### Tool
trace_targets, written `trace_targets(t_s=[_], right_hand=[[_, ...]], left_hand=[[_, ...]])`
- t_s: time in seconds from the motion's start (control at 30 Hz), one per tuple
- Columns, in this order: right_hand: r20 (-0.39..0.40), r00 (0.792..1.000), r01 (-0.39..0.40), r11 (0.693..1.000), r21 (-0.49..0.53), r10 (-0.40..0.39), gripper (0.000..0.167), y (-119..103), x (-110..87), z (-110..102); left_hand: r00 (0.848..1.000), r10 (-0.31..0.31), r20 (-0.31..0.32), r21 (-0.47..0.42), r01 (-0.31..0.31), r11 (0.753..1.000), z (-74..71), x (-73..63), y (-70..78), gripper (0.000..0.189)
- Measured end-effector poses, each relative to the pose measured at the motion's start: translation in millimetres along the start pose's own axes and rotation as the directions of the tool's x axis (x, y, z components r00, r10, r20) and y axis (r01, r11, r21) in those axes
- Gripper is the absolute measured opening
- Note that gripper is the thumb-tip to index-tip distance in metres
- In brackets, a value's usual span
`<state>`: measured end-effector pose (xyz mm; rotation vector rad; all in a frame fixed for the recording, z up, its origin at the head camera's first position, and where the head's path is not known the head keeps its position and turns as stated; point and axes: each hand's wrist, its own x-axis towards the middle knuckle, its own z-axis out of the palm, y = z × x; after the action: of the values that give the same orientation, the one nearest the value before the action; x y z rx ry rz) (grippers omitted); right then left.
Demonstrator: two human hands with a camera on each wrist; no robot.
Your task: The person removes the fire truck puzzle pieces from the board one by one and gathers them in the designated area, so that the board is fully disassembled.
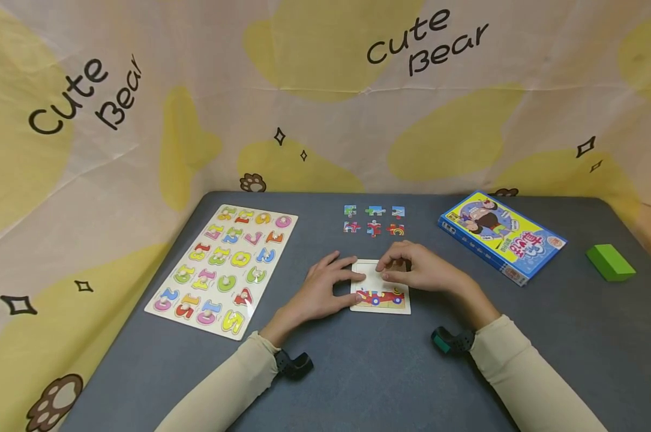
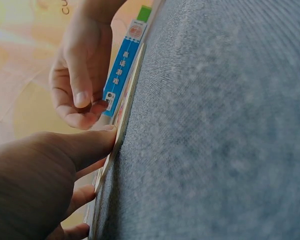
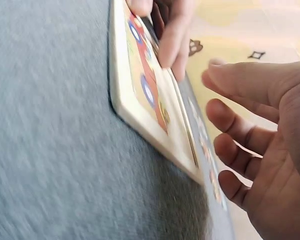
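Observation:
A small white puzzle tray lies on the table, its lower half filled with a red car picture and its upper half bare. My left hand rests at the tray's left side, thumb and fingers spread, with the thumb pressing near the edge. Over the tray's upper right, my right hand hovers with fingers loosely bent; the right wrist view shows nothing between its fingers. Beyond the tray, several loose jigsaw pieces lie in two rows, the nearer ones with red parts.
At the left lies a white number puzzle board with colourful knobbed numerals. A blue and yellow puzzle box sits at the back right, and a green block stands near the table's right edge. Patterned cloth hangs behind the grey table.

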<state>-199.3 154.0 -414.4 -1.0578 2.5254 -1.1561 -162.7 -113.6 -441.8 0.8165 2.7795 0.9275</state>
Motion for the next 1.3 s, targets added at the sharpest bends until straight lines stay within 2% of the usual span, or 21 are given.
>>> trace_targets(t_s=[0.17, 0.43, 0.83, 1.13, 1.3], right_hand=[[0.052, 0.997, 0.061, 0.997, -0.043, -0.059, 0.017, -7.0, 0.7, 9.3], [0.114, 0.993, 0.028, 0.995, -0.095, -0.017, 0.026, -10.2, 2.2, 21.9], [0.111, 0.993, 0.042, 0.992, -0.12, -0.028, 0.031, -12.6, 1.4, 24.1], [0.112, 0.993, 0.046, 0.989, -0.14, -0.03, 0.028, -13.7, 1.8, 25.1], [0.112, 0.993, 0.046, 0.99, -0.136, -0.03, 0.028, -13.5, 1.6, 24.9]], left_hand=[[1.0, 0.01, -0.006, -0.004, -0.01, 1.0, 0.0, 0.8, -0.2, 0.042], [1.0, 0.022, -0.02, 0.011, -0.021, 1.0, 0.0, 0.6, 1.1, 0.041], [1.0, 0.019, -0.018, 0.008, -0.019, 1.0, -1.3, 0.0, 2.4, 0.042], [1.0, 0.023, -0.015, 0.003, -0.023, 1.0, -1.0, 0.1, -0.5, 0.052], [1.0, 0.003, 0.009, 0.002, -0.003, 1.0, -3.6, -0.1, -0.6, 0.055]])
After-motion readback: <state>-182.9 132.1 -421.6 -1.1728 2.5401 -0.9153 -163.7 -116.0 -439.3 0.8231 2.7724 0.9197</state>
